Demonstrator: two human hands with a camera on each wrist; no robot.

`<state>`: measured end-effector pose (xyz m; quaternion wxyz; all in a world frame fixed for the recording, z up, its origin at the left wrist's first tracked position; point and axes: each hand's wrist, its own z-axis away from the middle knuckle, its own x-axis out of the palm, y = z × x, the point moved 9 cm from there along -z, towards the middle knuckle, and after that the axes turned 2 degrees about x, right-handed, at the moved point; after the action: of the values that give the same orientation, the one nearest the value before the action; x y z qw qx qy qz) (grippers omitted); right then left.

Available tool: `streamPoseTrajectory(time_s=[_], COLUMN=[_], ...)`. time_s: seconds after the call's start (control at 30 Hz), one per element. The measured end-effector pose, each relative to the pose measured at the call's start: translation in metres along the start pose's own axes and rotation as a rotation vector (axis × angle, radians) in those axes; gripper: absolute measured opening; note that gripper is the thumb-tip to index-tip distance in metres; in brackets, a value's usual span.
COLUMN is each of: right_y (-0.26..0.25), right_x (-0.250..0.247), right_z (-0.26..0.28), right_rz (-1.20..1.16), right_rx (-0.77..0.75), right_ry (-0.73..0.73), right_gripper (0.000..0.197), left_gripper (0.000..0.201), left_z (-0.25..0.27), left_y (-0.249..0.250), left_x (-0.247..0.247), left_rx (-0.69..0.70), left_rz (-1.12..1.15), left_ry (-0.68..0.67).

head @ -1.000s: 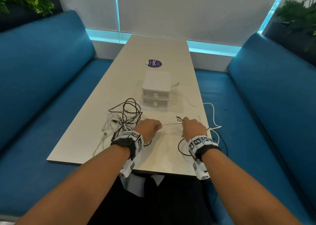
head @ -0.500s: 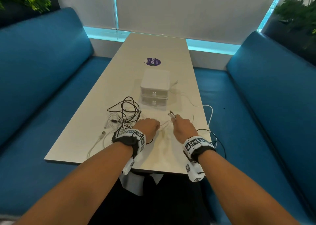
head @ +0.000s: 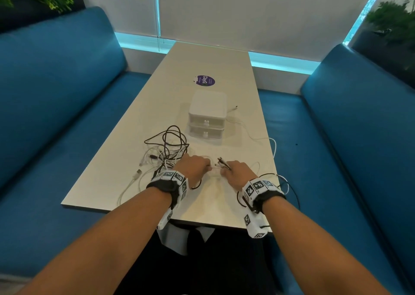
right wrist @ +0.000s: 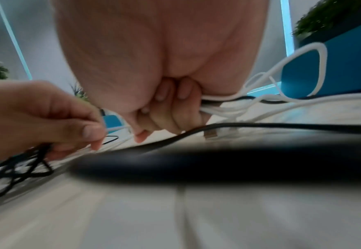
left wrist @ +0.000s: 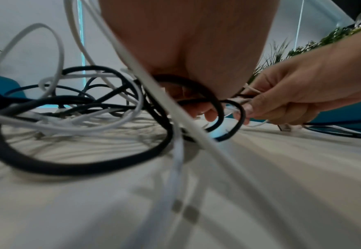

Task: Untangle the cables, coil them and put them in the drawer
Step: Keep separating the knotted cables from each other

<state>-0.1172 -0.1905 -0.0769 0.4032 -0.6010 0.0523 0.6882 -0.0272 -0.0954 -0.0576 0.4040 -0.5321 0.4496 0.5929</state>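
Observation:
A tangle of black and white cables (head: 166, 151) lies on the table in front of a white two-drawer unit (head: 207, 115), whose drawers are both closed. My left hand (head: 202, 168) sits at the tangle's right edge and pinches a thin white cable (right wrist: 115, 128) between thumb and fingers. My right hand (head: 229, 171) is a few centimetres to the right of it. Its fingers (right wrist: 175, 118) are curled round a bundle of white and black cables (right wrist: 220, 102), and plug ends (head: 223, 162) stick up out of the fist. Black loops (left wrist: 79, 165) lie under my left wrist.
The pale table (head: 202, 209) stands between two blue benches (head: 56, 115). A white cable (head: 274, 146) and a black one (head: 289, 187) hang over the table's right edge. A purple sticker (head: 205, 80) lies beyond the drawer unit.
My right hand has moved left towards my left hand. The white cable that was stretched between them has gone slack. The left hand has stayed at the tangle.

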Motion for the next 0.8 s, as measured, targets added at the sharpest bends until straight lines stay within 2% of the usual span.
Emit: streamPoseTrajectory(time_s=[0.1, 0.2, 0.3, 0.4, 0.47, 0.6, 0.8], right_y=[0.038, 0.056, 0.046, 0.026, 0.005, -0.037, -0.036], right_x=[-0.020, -0.030, -0.036, -0.040, -0.039, -0.011, 0.008], right_z=[0.000, 0.002, 0.004, 0.008, 0.011, 0.009, -0.002], right_rz=[0.134, 0.174, 0.125, 0.018, -0.025, -0.039, -0.073], right_rx=[0.135, 0.227, 0.244, 0.178, 0.060, -0.143, -0.104], right_ry=[0.073, 0.125, 0.206, 0.263, 0.283, 0.156, 0.051], right_gripper=[0.029, 0.028, 0.022, 0.031, 0.036, 0.031, 0.029], left_gripper=[0.014, 0.021, 0.028, 0.026, 0.028, 0.028, 0.028], left_z=[0.005, 0.005, 0.002, 0.004, 0.004, 0.000, 0.004], left_y=[-0.017, -0.013, -0.005, -0.004, -0.001, 0.005, 0.002], left_x=[0.009, 0.013, 0.010, 0.008, 0.005, 0.002, 0.000], left_rx=[-0.063, -0.031, -0.032, -0.033, -0.027, -0.001, 0.013], left_rz=[0.017, 0.030, 0.017, -0.016, -0.017, -0.034, -0.070], left_ry=[-0.095, -0.101, -0.083, -0.094, -0.090, -0.067, -0.011])
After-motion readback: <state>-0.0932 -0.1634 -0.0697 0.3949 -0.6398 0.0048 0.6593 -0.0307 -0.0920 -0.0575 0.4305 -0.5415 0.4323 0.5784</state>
